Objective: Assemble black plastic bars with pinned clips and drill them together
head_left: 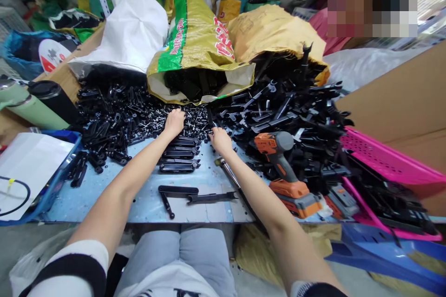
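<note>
Past the loose black arms [177, 190] on the blue table [146, 206] and the stack of black parts [179, 153], your left hand [174, 121] is resting curled fingers, grip hidden, in the small screws [191, 118] while your right hand [220, 139] is pinching a slim black piece [211, 120] before the sacks [198, 41].

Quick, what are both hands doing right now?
Left hand: fingers down in the screws, grip cannot be told.
Right hand: closed on a black part.
</note>
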The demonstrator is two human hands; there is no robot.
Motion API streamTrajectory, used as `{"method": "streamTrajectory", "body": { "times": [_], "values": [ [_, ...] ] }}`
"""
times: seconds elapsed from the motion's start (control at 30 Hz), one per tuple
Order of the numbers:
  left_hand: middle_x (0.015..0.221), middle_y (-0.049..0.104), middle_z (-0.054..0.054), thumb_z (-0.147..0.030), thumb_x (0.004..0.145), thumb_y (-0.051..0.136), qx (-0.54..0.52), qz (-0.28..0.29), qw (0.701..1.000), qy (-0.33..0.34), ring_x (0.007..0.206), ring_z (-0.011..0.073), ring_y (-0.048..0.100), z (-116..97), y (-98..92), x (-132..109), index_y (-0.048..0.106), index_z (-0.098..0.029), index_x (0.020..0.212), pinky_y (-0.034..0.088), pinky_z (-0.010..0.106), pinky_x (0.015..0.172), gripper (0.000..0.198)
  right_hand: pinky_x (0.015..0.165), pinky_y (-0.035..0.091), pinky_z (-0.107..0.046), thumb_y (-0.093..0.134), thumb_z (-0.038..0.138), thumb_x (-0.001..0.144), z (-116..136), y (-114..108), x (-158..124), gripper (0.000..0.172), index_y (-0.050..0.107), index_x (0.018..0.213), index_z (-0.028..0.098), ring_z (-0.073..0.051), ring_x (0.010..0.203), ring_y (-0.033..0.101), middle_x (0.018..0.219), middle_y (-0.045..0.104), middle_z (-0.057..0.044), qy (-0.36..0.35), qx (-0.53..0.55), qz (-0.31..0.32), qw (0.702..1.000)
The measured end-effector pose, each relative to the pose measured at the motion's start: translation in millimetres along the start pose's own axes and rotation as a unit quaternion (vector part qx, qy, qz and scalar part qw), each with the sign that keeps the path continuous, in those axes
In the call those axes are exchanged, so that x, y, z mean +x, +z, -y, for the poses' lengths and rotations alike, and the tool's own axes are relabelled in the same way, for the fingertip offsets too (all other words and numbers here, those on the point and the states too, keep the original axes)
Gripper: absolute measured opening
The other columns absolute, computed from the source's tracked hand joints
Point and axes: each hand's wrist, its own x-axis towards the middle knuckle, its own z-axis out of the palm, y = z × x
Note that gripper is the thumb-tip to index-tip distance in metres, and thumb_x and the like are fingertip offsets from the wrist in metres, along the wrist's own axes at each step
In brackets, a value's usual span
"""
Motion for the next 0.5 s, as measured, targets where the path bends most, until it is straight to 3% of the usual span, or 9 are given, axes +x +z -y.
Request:
{"method": "streamTrajectory", "body": {
  "times": [0.07,0.17,0.27,0.37,0.5],
  "values": [
    [0.106,0.059,0.014,-0.018,0.089,0.044,-0.061,-0.055,0.997,-0.011,0.098,0.0229,0.055,0,-14.7,-20,0.058,-0.011,0.11,0.044,0.036,0.088,0.027,0.075,0.046,-0.031,0.038,0.027,0.093,9,6,16,0.025,0.051,0.111,0.015,-0.023,0.097,0.057,0.111,0.056,-0.014,0.026,-0.021,0.032,0.999],
    [0.099,0.062,0.01,-0.019,0.09,0.042,-0.15,-0.099,0.984,-0.002,0.094,0.0198,0.058,0,-42.6,-72,0.06,-0.014,0.105,0.046,0.033,0.086,0.024,0.074,0.045,-0.031,0.031,0.016,0.092,19,16,17,0.028,0.049,0.113,0.013,-0.022,0.091,0.06,0.111,0.055,-0.016,0.034,-0.021,0.044,0.998],
    [0.099,0.064,0.008,-0.015,0.089,0.039,-0.188,-0.062,0.98,0.007,0.094,0.0182,0.06,3,-67.8,-140,0.06,-0.015,0.106,0.048,0.032,0.086,0.027,0.077,0.044,-0.031,0.03,0.008,0.089,20,20,6,0.034,0.047,0.117,0.014,-0.022,0.095,0.059,0.112,0.055,-0.016,0.022,-0.012,0.055,0.998],
    [0.097,0.066,0.007,-0.018,0.088,0.043,-0.206,-0.012,0.978,-0.024,0.09,0.0179,0.062,6,-80.8,-201,0.058,-0.016,0.109,0.05,0.032,0.082,0.026,0.078,0.044,-0.031,0.036,0.007,0.086,14,19,-5,0.038,0.045,0.122,0.014,-0.023,0.096,0.059,0.111,0.058,-0.015,-0.002,0.003,0.053,0.999],
    [0.104,0.065,0.01,-0.017,0.089,0.039,-0.2,0.035,0.979,-0.03,0.093,0.0192,0.062,4,-80.4,-249,0.054,-0.014,0.116,0.051,0.034,0.083,0.031,0.077,0.045,-0.033,0.044,0.014,0.084,6,16,-19,0.041,0.045,0.125,0.013,-0.025,0.092,0.059,0.11,0.06,-0.015,-0.025,0.06,-0.038,0.997]
  ]
}}
